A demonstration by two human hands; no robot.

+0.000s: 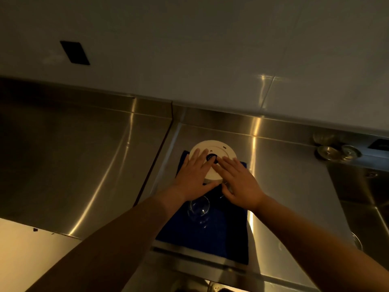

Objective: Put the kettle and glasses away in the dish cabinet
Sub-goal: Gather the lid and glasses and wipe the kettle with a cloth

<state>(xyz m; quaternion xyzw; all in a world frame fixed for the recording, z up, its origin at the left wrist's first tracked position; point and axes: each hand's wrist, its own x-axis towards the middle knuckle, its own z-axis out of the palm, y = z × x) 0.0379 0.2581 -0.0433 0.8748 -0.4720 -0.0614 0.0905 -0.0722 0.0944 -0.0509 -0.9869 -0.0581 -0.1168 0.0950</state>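
A white round kettle, seen from above with a dark knob at its centre, stands at the far end of a blue cloth on the steel counter. My left hand lies flat on its left side, fingers straight. My right hand lies flat on its right side, fingertips by the knob. A clear glass stands on the cloth just below my left wrist. Between my hands something glassy shows, too dim to tell.
The steel counter stretches left, with a seam beside the cloth. A sink basin lies at the right, with metal strainers on its rim. A white tiled wall with a dark socket rises behind.
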